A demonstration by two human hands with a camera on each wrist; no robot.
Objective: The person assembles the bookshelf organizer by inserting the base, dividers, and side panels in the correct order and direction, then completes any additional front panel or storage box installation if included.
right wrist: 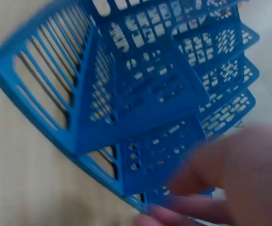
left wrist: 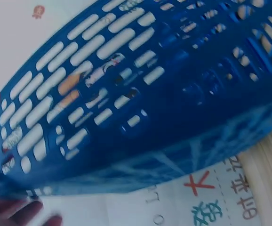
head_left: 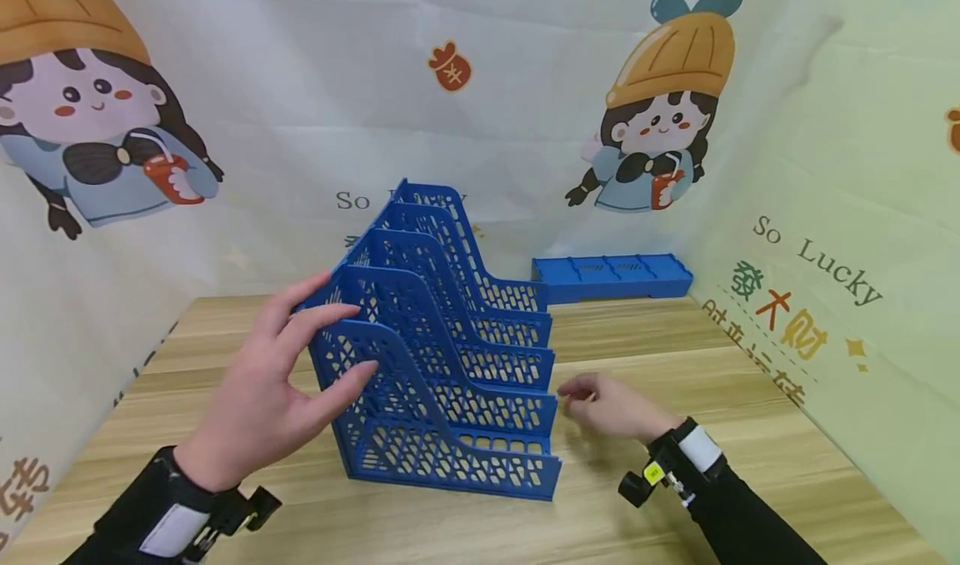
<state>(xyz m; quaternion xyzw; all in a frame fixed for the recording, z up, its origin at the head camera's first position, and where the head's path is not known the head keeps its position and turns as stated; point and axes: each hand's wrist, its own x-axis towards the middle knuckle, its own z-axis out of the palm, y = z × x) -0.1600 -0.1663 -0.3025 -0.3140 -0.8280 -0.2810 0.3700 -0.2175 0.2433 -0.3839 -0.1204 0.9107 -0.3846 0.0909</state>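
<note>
A blue plastic file rack (head_left: pixel 450 365) with several upright perforated dividers stands on the wooden table. My left hand (head_left: pixel 262 390) is at its tall left side, fingers spread and thumb apart. In the left wrist view, a perforated side panel (left wrist: pixel 140 99) fills most of the picture, and blurred fingers (left wrist: pixel 20 214) show by its lower left corner. Beside the low right ends of the dividers is my right hand (head_left: pixel 611 407), its fingers loosely bent. Blurred in the right wrist view, that hand (right wrist: pixel 239 174) covers part of the rack; contact is unclear.
Behind the rack on the right lies a long, low blue plastic piece (head_left: pixel 615 277) against the backdrop. A printed cloth (head_left: pixel 510 132) with cartoon figures hangs behind and along both sides of the wooden table (head_left: pixel 675 348).
</note>
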